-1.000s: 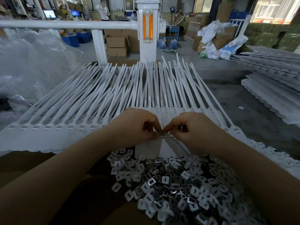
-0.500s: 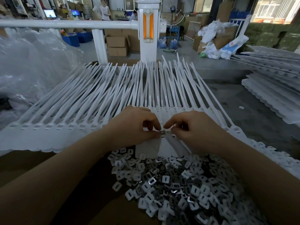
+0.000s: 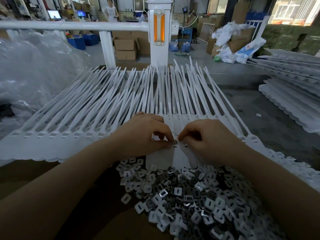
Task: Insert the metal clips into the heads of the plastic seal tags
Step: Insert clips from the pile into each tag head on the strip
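Head view: seal tags point(image 3: 107, 104) lie lengthwise, tails pointing away, heads near hands.

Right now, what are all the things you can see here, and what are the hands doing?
seal tags: many, white, one joined row across the bench.
metal clips: big pile, silvery, nearest the camera.
clip: one, silvery, between the fingertips at a tag head.
tag stacks: several, white, on the right.
plastic bags: clear, on the left.
post: one, white with orange, behind.
left hand: pinching the clip.
right hand: fingertips at the clip.
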`<state>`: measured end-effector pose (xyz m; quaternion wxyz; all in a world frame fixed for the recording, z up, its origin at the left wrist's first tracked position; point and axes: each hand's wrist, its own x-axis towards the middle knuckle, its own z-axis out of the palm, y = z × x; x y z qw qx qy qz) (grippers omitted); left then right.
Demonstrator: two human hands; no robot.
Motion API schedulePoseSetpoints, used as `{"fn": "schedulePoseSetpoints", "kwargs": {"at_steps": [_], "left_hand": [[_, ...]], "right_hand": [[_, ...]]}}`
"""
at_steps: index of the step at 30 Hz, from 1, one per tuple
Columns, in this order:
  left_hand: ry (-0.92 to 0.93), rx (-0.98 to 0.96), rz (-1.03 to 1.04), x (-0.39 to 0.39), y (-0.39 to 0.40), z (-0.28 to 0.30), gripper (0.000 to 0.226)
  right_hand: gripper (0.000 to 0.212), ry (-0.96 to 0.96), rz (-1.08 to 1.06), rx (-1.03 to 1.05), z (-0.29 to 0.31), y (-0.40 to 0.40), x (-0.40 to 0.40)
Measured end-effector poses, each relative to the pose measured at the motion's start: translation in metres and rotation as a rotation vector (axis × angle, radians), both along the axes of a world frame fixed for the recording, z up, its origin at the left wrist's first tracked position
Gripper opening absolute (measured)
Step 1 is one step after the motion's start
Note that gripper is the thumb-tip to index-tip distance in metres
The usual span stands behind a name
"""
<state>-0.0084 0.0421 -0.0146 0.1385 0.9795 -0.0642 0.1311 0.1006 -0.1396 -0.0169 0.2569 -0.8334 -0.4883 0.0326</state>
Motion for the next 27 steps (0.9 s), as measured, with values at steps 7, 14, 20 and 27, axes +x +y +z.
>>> {"fn": "schedulePoseSetpoints", "kwargs": {"at_steps": [7,14,20,27], "left_hand": [[0.098,-0.135,0.016,-0.0006,-0.0032,-0.0002,0.014],[0.160,-0.175,0.038,-0.0007,-0.0062,0.0009,0.016],[0.154,-0.291,0.065,-0.0013,-0.0052,-0.0013,0.017],[0.181,-0.253,0.057,-0.0014,-0.0046,-0.0004,0.017]], "right_hand": [[0.027,0.070,-0.034,0.014,0.0014,0.0003,0.0019],[0.031,0.092,0.003,0.018,0.0022,0.0001,-0.0001],[0.032,0.096,0.006,0.031,0.0022,-0.0001,0.0011],[0.031,0.104,0.012,0.017,0.0024,0.0002,0.0011]]}}
